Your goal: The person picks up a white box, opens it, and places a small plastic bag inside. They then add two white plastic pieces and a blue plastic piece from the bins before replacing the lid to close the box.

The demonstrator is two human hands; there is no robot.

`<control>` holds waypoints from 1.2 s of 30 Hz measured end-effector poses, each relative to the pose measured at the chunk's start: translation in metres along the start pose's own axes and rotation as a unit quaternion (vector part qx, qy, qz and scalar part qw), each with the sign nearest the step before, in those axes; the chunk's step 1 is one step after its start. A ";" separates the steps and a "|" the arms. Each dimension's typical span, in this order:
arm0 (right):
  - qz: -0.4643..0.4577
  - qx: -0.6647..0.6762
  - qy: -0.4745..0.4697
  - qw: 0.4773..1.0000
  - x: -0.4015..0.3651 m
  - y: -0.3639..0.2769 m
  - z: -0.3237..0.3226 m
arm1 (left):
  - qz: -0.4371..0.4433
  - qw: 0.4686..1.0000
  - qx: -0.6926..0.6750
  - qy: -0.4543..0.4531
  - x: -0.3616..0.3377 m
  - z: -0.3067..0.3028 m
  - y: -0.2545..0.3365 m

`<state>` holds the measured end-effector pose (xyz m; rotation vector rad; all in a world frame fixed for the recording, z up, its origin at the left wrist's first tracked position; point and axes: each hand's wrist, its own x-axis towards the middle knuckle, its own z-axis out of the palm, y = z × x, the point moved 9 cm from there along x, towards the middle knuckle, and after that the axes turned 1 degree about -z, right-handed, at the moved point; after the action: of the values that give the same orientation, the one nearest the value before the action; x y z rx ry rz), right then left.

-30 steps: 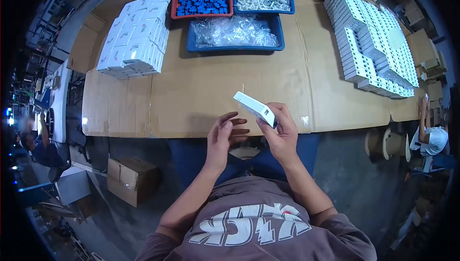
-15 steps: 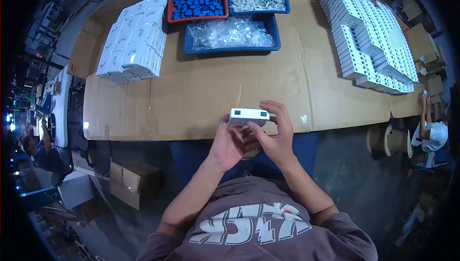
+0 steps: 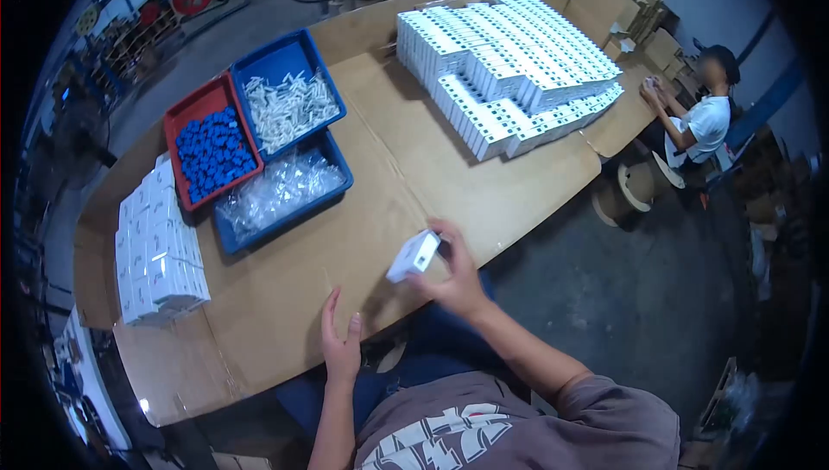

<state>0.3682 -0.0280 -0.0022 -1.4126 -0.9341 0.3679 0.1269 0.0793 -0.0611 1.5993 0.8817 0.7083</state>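
Observation:
My right hand (image 3: 455, 276) grips a small white box (image 3: 414, 256) with dark square marks on its edge, held tilted above the cardboard-covered table (image 3: 285, 297). My left hand (image 3: 342, 340) is off the box, to its lower left near the table's front edge, with its fingers apart and nothing in them. Beyond the box, many upright white boxes (image 3: 509, 64) stand in tight rows.
At the left is a stack of white boxes (image 3: 160, 250). Blue parts fill a red tray (image 3: 175, 178); white pieces lie in a blue tray (image 3: 337, 94), clear plastic bags in another blue tray (image 3: 231, 244). A person (image 3: 704, 120) sits at the table's far right end.
The view has turned right, towards the rows of white boxes. My left hand has let go of the box, and my right hand now holds it alone, away from my left.

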 end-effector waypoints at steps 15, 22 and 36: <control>0.000 -0.340 0.427 0.838 0.162 0.068 -0.445 | 0.134 0.911 0.385 0.066 0.002 0.023 -0.014; 0.011 -0.397 0.366 0.841 0.243 0.095 -0.521 | 0.122 0.890 0.433 0.068 0.005 0.034 -0.015; 0.036 -0.377 0.250 0.891 0.296 0.153 -0.559 | 0.134 0.868 0.472 0.079 0.007 0.043 -0.016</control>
<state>1.0045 -0.1640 0.0135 -2.1180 -0.6027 -0.3537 0.1633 0.0635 -0.0855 2.6047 1.2425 0.6295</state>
